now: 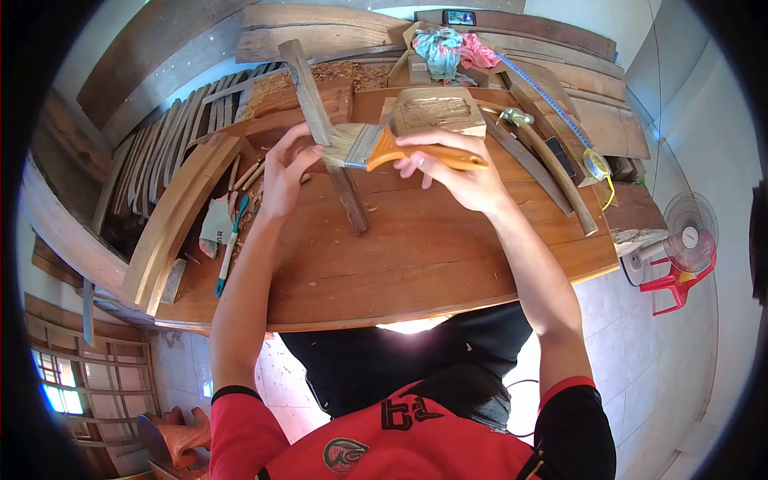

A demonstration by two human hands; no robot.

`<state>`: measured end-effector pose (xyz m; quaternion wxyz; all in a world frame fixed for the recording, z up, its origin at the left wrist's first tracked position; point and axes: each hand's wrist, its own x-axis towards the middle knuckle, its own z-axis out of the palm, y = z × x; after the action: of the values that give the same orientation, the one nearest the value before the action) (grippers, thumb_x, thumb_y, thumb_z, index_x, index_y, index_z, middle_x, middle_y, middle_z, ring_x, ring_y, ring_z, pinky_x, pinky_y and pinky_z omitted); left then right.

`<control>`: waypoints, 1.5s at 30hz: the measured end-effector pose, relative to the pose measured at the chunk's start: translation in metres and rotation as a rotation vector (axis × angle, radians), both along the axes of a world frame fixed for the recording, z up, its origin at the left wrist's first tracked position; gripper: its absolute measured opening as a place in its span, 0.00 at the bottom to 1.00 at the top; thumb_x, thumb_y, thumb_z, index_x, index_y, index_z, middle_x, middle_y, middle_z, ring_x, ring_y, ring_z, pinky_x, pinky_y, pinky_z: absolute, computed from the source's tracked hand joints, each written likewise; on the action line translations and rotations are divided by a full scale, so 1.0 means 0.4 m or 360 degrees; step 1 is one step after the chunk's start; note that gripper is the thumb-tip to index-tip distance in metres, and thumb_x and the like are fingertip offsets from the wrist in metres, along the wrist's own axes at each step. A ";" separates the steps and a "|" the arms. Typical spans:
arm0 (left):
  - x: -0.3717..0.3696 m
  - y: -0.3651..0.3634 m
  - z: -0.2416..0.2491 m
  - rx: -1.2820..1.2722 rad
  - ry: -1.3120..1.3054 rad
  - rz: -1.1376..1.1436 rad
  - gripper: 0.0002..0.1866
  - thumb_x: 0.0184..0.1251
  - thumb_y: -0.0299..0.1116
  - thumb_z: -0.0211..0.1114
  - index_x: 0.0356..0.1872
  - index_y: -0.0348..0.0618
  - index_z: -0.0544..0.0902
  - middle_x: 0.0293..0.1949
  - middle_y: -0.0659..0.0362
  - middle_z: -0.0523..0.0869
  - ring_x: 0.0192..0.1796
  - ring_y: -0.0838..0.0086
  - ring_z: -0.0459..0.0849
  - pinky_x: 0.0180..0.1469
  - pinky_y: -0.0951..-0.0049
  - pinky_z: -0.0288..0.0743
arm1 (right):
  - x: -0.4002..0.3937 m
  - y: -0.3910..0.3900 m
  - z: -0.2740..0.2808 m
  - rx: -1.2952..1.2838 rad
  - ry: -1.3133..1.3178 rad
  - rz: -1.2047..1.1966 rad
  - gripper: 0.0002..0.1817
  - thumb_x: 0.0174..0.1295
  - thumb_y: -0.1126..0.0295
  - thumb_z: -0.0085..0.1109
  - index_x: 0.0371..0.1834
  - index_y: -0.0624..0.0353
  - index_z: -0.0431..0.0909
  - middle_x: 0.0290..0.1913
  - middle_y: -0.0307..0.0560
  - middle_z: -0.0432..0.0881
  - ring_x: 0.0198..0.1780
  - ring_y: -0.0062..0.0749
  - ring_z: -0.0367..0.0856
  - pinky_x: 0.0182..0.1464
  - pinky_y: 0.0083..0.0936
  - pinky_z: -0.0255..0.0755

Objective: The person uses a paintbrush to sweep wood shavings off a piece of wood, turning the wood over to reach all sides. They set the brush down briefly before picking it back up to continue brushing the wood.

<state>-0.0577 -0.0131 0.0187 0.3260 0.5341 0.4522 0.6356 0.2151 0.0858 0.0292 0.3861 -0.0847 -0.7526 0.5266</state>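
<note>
My right hand (458, 170) is closed around the orange handle of a wide paintbrush (388, 150), with the bristles pointing left. The pale bristles lie across the middle of a narrow, weathered wooden stick (306, 84). My left hand (286, 174) pinches this stick at its left edge, the thumb close to the bristle tips; its other fingers are partly hidden. The stick slants, with its lower end over the tabletop. Behind the brush sits a carved wooden block (436, 110) with a recessed top.
On the wooden table (400, 264), a teal-and-white brush (232, 246) lies left beside long boards (180, 220). To the right are a hammer (518, 117), a handsaw (532, 164), a curved wooden piece (566, 180) and a tape measure (595, 165). Cloths (440, 52) lie at the back. A fan (690, 236) stands right.
</note>
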 end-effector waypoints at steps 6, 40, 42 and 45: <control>-0.032 0.001 -0.011 -0.0127 -0.0049 0.0033 0.24 0.70 0.33 0.62 0.65 0.35 0.78 0.60 0.54 0.84 0.54 0.70 0.86 0.54 0.63 0.81 | 0.010 -0.001 0.008 0.0184 -0.0410 0.0088 0.08 0.70 0.69 0.65 0.42 0.62 0.88 0.27 0.40 0.88 0.31 0.19 0.87 0.35 0.21 0.77; 0.076 -0.030 -0.012 -0.0195 0.0026 -0.0330 0.29 0.66 0.22 0.73 0.69 0.36 0.79 0.61 0.58 0.82 0.60 0.74 0.82 0.64 0.70 0.75 | 0.036 0.014 0.038 -0.0241 0.0534 -0.0301 0.20 0.80 0.63 0.51 0.46 0.73 0.83 0.26 0.50 0.85 0.27 0.29 0.85 0.26 0.20 0.76; 0.079 -0.032 -0.004 -0.0152 0.0053 -0.0373 0.28 0.66 0.21 0.73 0.69 0.36 0.79 0.60 0.59 0.82 0.59 0.74 0.82 0.63 0.70 0.76 | 0.042 0.019 0.043 -0.0220 0.0622 -0.0435 0.22 0.81 0.60 0.50 0.49 0.75 0.81 0.27 0.51 0.86 0.28 0.30 0.86 0.26 0.21 0.77; 0.053 -0.028 -0.012 -0.0143 0.0055 -0.0419 0.28 0.66 0.20 0.72 0.68 0.36 0.79 0.58 0.59 0.82 0.56 0.76 0.82 0.60 0.70 0.76 | 0.040 0.021 0.050 -0.0189 0.0700 -0.0525 0.20 0.81 0.62 0.50 0.57 0.72 0.78 0.35 0.53 0.88 0.32 0.30 0.87 0.27 0.21 0.77</control>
<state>-0.0363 -0.0243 0.0138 0.4224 0.5846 0.4117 0.5571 0.2309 0.0942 0.0493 0.6150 -0.1122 -0.5946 0.5055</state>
